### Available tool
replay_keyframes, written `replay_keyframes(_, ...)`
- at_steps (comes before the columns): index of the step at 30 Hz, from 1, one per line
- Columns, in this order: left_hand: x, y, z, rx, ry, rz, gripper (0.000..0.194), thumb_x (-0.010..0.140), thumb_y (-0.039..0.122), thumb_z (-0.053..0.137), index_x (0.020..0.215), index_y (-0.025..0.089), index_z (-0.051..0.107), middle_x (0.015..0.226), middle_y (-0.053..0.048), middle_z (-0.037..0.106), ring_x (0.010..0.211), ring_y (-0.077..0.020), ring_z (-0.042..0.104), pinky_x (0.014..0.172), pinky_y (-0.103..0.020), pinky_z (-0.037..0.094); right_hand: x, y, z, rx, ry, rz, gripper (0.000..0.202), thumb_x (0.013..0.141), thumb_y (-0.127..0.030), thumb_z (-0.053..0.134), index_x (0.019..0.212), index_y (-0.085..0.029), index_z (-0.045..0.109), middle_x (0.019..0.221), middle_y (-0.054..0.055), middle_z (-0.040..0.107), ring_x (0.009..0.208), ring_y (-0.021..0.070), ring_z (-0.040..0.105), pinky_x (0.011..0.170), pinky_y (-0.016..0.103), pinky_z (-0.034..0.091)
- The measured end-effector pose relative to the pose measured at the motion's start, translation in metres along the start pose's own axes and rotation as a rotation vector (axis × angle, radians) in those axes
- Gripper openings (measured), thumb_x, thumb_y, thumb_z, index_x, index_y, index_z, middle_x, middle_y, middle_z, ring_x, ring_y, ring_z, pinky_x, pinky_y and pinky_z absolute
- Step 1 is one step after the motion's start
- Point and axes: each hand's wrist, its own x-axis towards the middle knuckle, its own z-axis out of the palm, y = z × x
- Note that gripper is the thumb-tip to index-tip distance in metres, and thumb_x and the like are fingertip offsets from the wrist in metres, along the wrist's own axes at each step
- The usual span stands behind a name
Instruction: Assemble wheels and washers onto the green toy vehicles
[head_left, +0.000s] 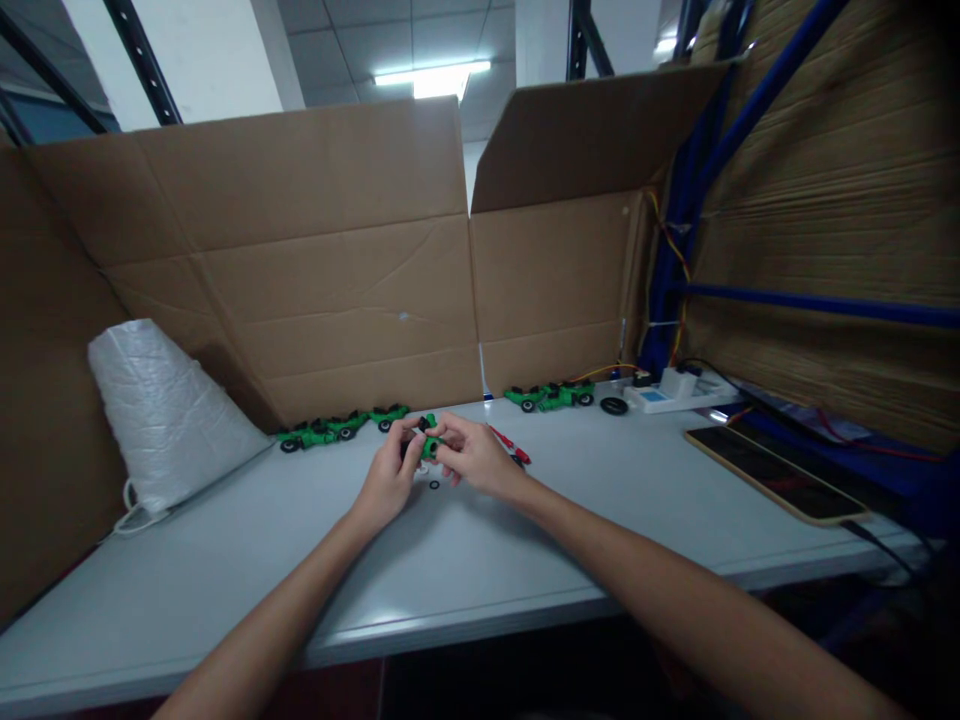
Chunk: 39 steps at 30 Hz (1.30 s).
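Note:
Between my two hands, above the middle of the table, is a small green and black part (430,447). My left hand (390,467) grips it from the left with bent fingers. From the right, the thumb and fingers of my right hand (474,455) pinch the same part. My fingers cover much of it. Just below my hands a small black ring (434,485) lies on the table. Beside my right hand lies a red pen-like tool (510,444), with a small dark item partly hidden near it.
Green toy vehicles with black wheels stand along the cardboard wall (360,300), some at left (322,434), others at right (551,397). A wrapped white bundle (169,420) leans at left. A black ring (613,406), power strip (660,395) and phone (776,474) lie on the table (247,560) at right.

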Motion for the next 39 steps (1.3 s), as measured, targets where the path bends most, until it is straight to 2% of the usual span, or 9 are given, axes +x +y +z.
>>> replay_keyframes(3,-0.001,0.002,-0.001,0.020,-0.010,0.007,0.039,0.105,0.046,0.046,0.133,0.020,0.052,0.093,-0.003,0.064,0.080,-0.0169,0.062,0.073,-0.028,0.048,-0.004,-0.001,0.001,-0.101,0.015,-0.012,0.015,0.088,-0.025,0.057,0.103,-0.024,0.061,0.072,-0.004,0.066,0.053,0.0117,0.062,0.043,0.017,0.044)
replay_keyframes(7,-0.003,0.003,0.002,0.015,-0.013,0.003,0.036,0.106,0.045,0.046,0.130,0.019,0.051,0.089,-0.001,0.062,0.076,-0.0159,0.059,0.071,-0.027,0.047,-0.007,-0.002,0.002,-0.272,0.061,-0.074,0.010,0.091,-0.023,0.056,0.098,-0.025,0.063,0.065,-0.005,0.064,0.048,0.0113,0.059,0.047,0.019,0.043)
replay_keyframes(13,-0.004,-0.001,0.007,-0.036,-0.061,-0.020,0.031,0.106,0.045,0.045,0.123,0.019,0.050,0.090,-0.001,0.062,0.075,-0.0141,0.057,0.068,-0.026,0.046,-0.007,0.000,-0.004,-0.427,0.052,-0.142,0.011,0.091,-0.018,0.056,0.091,-0.024,0.065,0.059,-0.007,0.062,0.048,0.0124,0.062,0.051,0.021,0.043)
replay_keyframes(18,-0.004,0.001,0.004,-0.067,-0.080,-0.029,0.030,0.106,0.045,0.045,0.119,0.019,0.049,0.095,-0.002,0.063,0.076,-0.0132,0.058,0.068,-0.026,0.048,-0.008,0.001,-0.007,-0.452,0.017,-0.155,0.010,0.093,-0.022,0.055,0.094,-0.024,0.065,0.065,-0.005,0.065,0.047,0.0118,0.061,0.048,0.021,0.043)
replay_keyframes(22,-0.003,0.002,0.002,-0.078,-0.102,-0.033,0.030,0.106,0.046,0.044,0.116,0.019,0.051,0.097,-0.003,0.064,0.077,-0.0135,0.058,0.068,-0.026,0.048,-0.008,0.000,-0.006,-0.438,-0.011,-0.122,0.011,0.096,-0.028,0.054,0.093,-0.023,0.064,0.068,-0.004,0.067,0.047,0.0117,0.060,0.044,0.020,0.043)
replay_keyframes(32,-0.004,0.003,0.003,-0.090,-0.111,-0.049,0.031,0.106,0.047,0.044,0.116,0.018,0.053,0.103,-0.005,0.066,0.081,-0.0142,0.060,0.073,-0.027,0.049,-0.009,0.000,-0.007,-0.407,-0.051,-0.045,0.010,0.096,-0.030,0.055,0.096,-0.022,0.062,0.070,-0.003,0.068,0.051,0.0113,0.062,0.044,0.018,0.044)
replay_keyframes(39,0.000,-0.009,0.003,-0.097,-0.074,-0.067,0.037,0.104,0.050,0.048,0.113,0.017,0.060,0.101,-0.006,0.067,0.080,-0.0152,0.059,0.071,-0.026,0.047,-0.012,-0.004,-0.003,-0.471,-0.065,-0.076,0.010,0.094,-0.028,0.057,0.100,-0.022,0.063,0.068,-0.004,0.063,0.052,0.0111,0.058,0.047,0.019,0.045)
